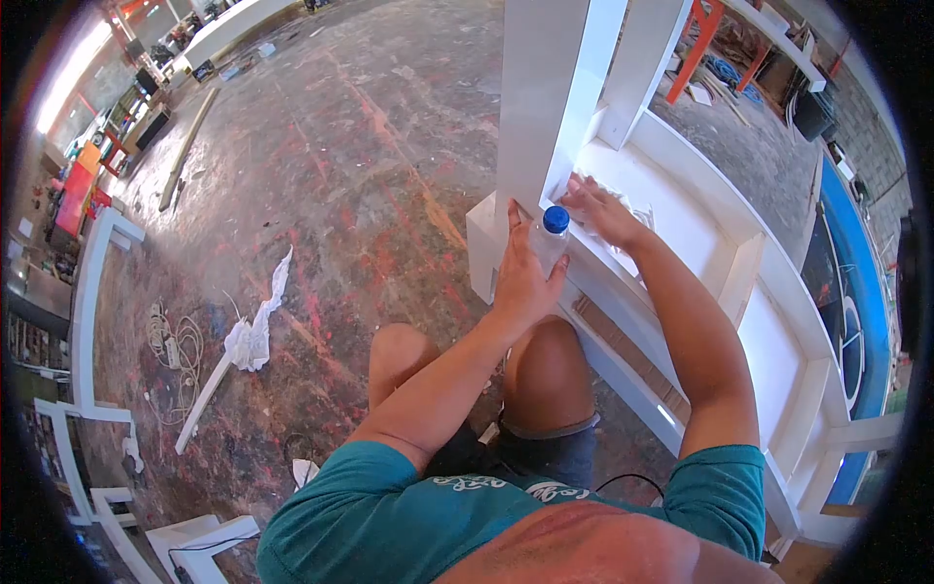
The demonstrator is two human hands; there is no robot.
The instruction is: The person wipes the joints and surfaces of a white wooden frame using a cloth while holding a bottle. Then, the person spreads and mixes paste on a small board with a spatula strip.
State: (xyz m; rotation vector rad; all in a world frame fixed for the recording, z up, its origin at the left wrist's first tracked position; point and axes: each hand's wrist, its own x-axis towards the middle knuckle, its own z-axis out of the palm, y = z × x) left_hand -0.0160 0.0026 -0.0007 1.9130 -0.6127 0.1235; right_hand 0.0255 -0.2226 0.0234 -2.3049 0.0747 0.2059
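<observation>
A clear plastic bottle with a blue cap (556, 220) stands upright between my hands. My left hand (526, 275) is around its left side, with the fingers reaching to the white post (540, 107). Just right of the post, my right hand (600, 209) lies over a crumpled white cloth (637, 216), its fingers stretched towards the post's inner side. The cloth is partly hidden under that hand. Both hands are over the corner of a white frame with shelf-like compartments (744, 282).
On the floor at the left lie a white rag (255, 336) on a stick, a coiled cord (173, 341) and a long wooden strip (190, 146). White frame pieces (86, 311) stand further left. A blue object (873, 331) is at the far right.
</observation>
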